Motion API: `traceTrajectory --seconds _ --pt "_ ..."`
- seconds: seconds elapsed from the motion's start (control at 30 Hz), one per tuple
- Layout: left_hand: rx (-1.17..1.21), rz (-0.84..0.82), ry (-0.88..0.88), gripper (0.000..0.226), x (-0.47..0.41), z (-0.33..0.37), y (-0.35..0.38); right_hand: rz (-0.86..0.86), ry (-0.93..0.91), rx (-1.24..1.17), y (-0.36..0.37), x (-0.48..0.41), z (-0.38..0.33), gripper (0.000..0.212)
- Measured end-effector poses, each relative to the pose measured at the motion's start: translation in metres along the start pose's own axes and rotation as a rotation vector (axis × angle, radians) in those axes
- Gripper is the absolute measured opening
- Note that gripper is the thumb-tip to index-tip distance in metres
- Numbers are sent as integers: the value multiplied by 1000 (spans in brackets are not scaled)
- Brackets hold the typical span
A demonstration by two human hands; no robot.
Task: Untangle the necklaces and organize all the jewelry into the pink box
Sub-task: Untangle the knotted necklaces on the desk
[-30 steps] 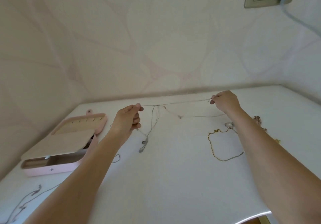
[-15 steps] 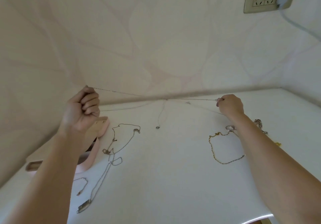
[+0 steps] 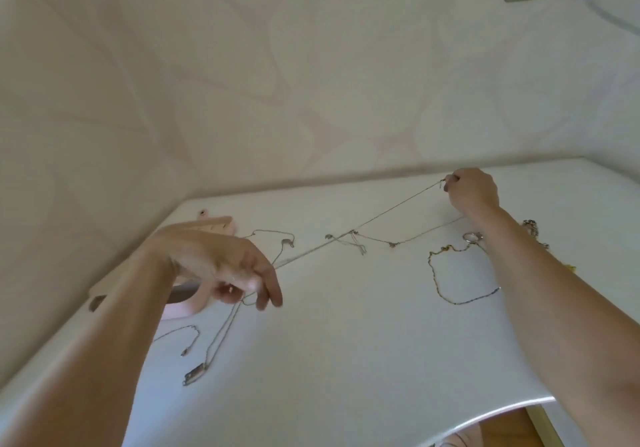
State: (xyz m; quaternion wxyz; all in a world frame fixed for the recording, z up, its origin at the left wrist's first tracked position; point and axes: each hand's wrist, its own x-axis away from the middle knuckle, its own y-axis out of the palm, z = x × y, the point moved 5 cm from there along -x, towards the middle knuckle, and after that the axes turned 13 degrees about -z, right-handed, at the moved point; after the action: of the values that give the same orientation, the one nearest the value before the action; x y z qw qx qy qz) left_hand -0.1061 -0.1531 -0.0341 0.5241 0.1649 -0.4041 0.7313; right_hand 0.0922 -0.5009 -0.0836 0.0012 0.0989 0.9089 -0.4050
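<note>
Left hand (image 3: 221, 266) and right hand (image 3: 472, 195) are held well apart, each pinched on the chain (image 3: 398, 207), seemingly so that its tangle (image 3: 353, 235) is stretched open over the surface (image 3: 346, 342) beside the box (image 3: 183, 309).

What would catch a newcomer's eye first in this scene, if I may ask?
A thin chain stretched taut between the right hand, raised near the wall, and the left hand, low before the pink box. Then the gold chain lying looped on the white table beside the right forearm.
</note>
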Motion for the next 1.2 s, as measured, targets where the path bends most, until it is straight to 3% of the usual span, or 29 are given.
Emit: traceTrajectory --seconds 0.1,0.17,0.27,0.37,0.6,0.7,0.77,0.87,1.03,1.2 --pt "-115 53 -421 88 -14 -1 20 4 -37 -19 -1 2 -3 33" --pt "-152 171 -480 91 -20 -6 33 12 -33 -8 -1 4 -3 32" --pt "-184 340 -393 95 -32 -4 49 13 8 74 1 8 -3 31" --pt "-173 357 -305 102 -56 -3 65 0 62 144 -1 9 1 31" --pt "-317 461 -159 45 -51 40 80 -141 154 340 5 19 -2 34" --pt "-334 608 -100 24 -55 49 53 -318 -134 317 11 34 -36 27" --pt "-295 730 -19 28 -67 50 36 -572 -351 183 18 61 -61 18" --pt "-269 769 16 40 -98 42 15 -871 -483 276 32 94 -77 19" --pt "-318 593 27 45 -134 28 12 -980 -477 396 44 101 -76 15" --pt "-441 565 -102 61 -134 9 12 -991 -460 508 47 103 -78 6"
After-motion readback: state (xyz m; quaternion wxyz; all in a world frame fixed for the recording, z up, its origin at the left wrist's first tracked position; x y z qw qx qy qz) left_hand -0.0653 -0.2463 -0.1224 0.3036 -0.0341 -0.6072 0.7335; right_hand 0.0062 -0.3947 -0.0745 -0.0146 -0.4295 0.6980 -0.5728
